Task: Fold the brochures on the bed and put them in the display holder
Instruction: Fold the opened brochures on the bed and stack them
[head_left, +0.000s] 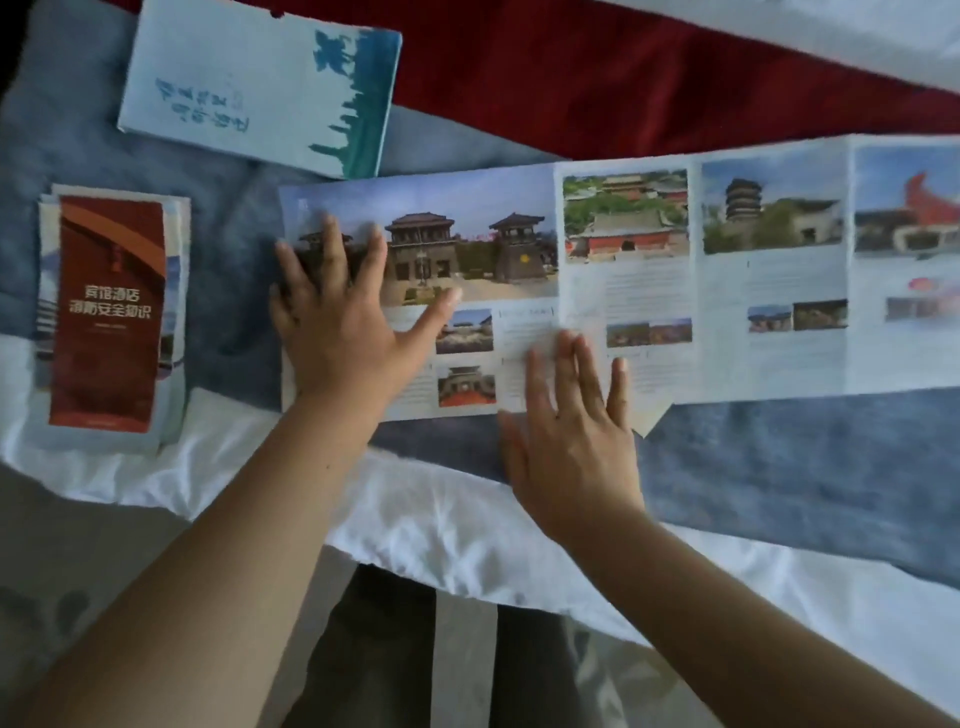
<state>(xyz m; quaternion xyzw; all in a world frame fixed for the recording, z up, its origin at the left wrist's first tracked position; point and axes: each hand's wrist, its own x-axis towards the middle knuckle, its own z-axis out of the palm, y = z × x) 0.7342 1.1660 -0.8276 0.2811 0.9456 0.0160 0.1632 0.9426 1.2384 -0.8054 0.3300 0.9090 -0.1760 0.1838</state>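
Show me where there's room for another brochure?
Bare blue blanket lies below the long unfolded photo brochure, right of the right hand. A narrower gap: between that brochure and the red folded brochure stack. Crowded around the left hand.

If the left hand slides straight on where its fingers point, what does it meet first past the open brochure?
Likely the pale blue booklet, near its corner; the left hand lies flat on the open brochure.
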